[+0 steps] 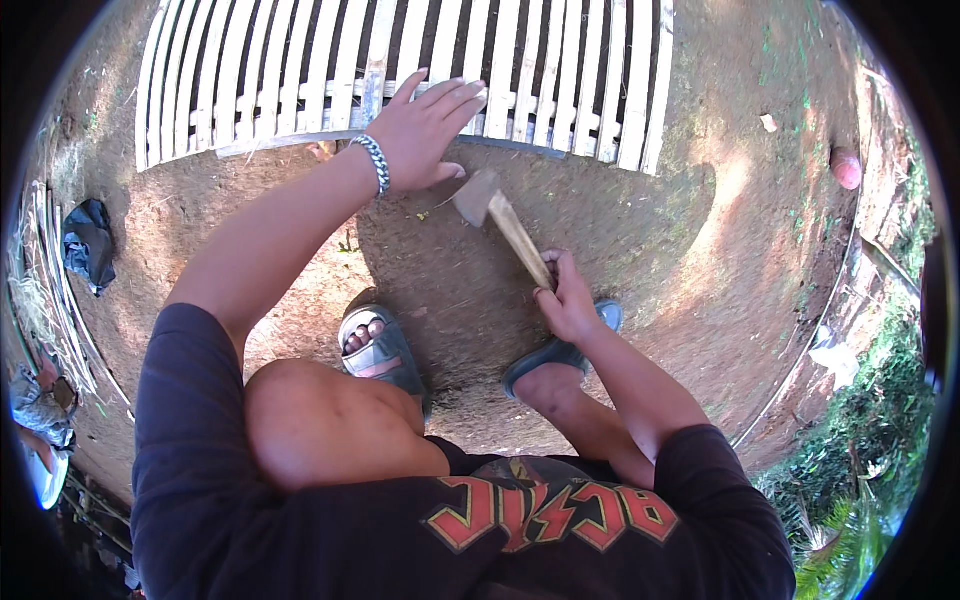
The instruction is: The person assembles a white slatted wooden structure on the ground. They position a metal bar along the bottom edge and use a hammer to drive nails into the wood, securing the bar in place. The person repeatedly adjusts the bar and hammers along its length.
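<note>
Head camera looks steeply down, close over the bare ground [600,250].

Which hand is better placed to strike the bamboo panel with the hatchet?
The right hand: it already grips the hatchet by its wooden handle, head raised near the bamboo panel. The left hand lies flat on the slats.

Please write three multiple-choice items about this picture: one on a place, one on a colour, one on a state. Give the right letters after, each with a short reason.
1. Where is the left hand?
A. on the bamboo slat panel
B. on the knee
C. on the dark cloth

2. What colour are the sandals?
A. red
B. grey-blue
C. yellow

3. How is the hatchet held?
A. lying free on the ground
B. gripped by the right hand at the handle
C. held by both hands

Key: 1 A, the palm lies flat on the panel's lower edge. 2 B, both straps look grey-blue. 3 B, only the right hand closes on the wooden handle.
</note>
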A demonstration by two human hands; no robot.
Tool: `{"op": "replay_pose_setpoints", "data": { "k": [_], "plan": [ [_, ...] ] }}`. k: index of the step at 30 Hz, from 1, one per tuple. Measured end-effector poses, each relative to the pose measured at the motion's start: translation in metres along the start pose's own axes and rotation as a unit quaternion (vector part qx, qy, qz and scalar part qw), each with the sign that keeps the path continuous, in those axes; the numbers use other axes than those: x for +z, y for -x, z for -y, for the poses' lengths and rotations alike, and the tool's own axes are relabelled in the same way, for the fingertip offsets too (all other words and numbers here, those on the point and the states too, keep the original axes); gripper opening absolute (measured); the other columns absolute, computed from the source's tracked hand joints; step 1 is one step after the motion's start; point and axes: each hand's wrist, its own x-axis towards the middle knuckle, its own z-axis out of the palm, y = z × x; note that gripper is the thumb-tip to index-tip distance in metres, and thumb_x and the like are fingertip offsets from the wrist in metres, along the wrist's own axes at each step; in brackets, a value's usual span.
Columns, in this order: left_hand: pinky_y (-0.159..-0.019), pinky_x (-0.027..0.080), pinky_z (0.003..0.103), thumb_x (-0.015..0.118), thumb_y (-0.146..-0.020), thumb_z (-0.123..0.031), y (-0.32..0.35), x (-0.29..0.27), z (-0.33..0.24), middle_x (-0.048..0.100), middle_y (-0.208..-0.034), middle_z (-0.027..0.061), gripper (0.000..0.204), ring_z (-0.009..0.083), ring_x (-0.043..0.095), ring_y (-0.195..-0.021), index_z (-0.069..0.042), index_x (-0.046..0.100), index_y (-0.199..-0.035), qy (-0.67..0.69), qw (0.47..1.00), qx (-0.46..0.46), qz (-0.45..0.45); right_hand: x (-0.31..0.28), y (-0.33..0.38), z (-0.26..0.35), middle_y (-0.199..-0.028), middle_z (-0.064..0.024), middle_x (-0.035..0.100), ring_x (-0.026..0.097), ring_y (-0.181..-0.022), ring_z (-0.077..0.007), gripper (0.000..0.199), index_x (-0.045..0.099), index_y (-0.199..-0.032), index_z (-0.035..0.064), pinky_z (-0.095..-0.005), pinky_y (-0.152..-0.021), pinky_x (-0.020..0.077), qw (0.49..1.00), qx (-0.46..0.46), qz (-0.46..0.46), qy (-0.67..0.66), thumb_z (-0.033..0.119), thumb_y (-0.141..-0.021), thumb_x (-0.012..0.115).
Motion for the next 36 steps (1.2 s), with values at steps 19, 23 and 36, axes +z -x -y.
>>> {"op": "replay_pose_setpoints", "data": {
  "k": [19,23,36],
  "plan": [
    [-0.131,0.017,0.047,0.082,-0.081,-0.052,-0.017,-0.001,-0.003,0.026,-0.170,0.0026,0.103,0.0180,0.023,-0.157,-0.013,0.030,-0.161,0.017,0.998,-0.006,0.068,-0.024,-0.067,0.036,-0.095,-0.0327,0.068,0.066,-0.086,-0.0542,0.039,0.044,-0.137,0.0036,-0.0590,-0.075,0.0529,0.973,0.095,-0.096,0.188,0.023,-0.104,0.055],
    [-0.131,0.016,0.046,0.082,-0.083,-0.049,-0.016,0.001,-0.001,0.022,-0.172,0.0018,0.103,0.0177,0.021,-0.158,-0.013,0.027,-0.162,0.003,0.998,-0.002,0.061,-0.030,-0.052,0.045,-0.105,-0.0323,0.067,0.067,-0.092,-0.0527,0.043,0.044,-0.143,0.0057,-0.0549,-0.077,0.0544,0.977,0.023,-0.131,0.169,0.019,-0.104,0.056],
    [-0.132,0.016,0.044,0.083,-0.083,-0.045,-0.018,-0.001,0.006,0.018,-0.173,-0.0023,0.106,0.0146,0.018,-0.159,-0.018,0.021,-0.165,-0.021,0.995,0.006,0.100,-0.070,-0.055,0.038,-0.103,-0.0301,0.069,0.070,-0.088,-0.0479,0.045,0.046,-0.146,0.0101,-0.0532,-0.072,0.0548,0.956,0.036,-0.135,0.258,0.016,-0.103,0.057]
  ]
}}
